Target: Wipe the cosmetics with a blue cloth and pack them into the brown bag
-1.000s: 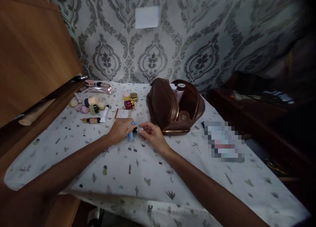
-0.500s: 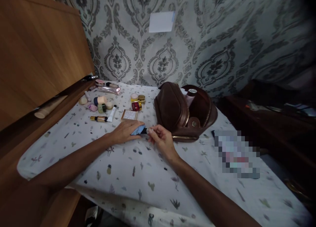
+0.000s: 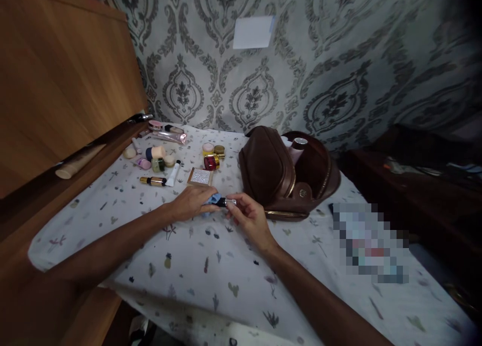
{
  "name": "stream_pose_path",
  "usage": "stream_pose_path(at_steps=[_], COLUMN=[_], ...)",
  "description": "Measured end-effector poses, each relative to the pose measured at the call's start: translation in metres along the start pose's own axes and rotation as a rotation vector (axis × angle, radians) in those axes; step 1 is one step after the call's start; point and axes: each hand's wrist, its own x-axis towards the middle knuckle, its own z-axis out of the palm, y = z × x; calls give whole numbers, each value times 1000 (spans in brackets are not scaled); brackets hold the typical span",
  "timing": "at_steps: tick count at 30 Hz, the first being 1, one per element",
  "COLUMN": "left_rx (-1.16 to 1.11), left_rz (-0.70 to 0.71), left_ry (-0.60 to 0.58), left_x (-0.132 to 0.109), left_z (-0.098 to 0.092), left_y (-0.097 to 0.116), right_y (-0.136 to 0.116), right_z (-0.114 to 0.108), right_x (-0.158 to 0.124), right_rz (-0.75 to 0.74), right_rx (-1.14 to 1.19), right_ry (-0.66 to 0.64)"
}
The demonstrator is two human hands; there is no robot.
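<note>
My left hand [image 3: 194, 201] is closed over a small blue cloth [image 3: 213, 201] on the printed white bedsheet [image 3: 211, 265]. My right hand [image 3: 246, 216] pinches a thin black tube with a silvery end [image 3: 227, 202]. The cloth sits against the tube's dark end. Both hands rest low on the sheet, just left of an open brown leather pouch [image 3: 276, 173] that holds a pink bottle [image 3: 297, 148].
Several cosmetics lie at the back left: a glitter compact [image 3: 200, 177], a red and gold jar [image 3: 210, 161], small pots [image 3: 213, 148], a gold lipstick [image 3: 152, 181], a white tube [image 3: 172, 173]. A wooden headboard [image 3: 56, 85] stands left. A blurred flat object [image 3: 371, 243] lies right, dark furniture beyond.
The view has shifted, so everything sits further right in the picture. My hands stay together on the tube and cloth, with the cloth sliding slightly along the tube.
</note>
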Motion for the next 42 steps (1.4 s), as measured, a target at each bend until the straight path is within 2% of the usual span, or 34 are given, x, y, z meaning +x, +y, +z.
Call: stream_pose_path(at_steps=[11,18,26,30,35,38,42], left_rx=[301,495,541,601,559,453,148], left_rz=[148,173,312,262,249,176,54], left_ry=[145,241,357,312,275,198,63], left_x=[1,-2,2,4,3,0,-2], left_z=[2,-1,9,14,13,9,2], left_y=[-2,0,15,16,12,14,22], right_y=[5,1,0,0,0,-2,-4], right_z=[1,3,1,1,5,6,4], right_x=[-3,-4,-3,-2,-3,-4,-5], right_rz=[-29,-62,-57,-28,-44,-66,-57], right_rx=[-47,-42,-46,-30,106,150,138], right_ry=[13,34,46,35,32,-3,-28])
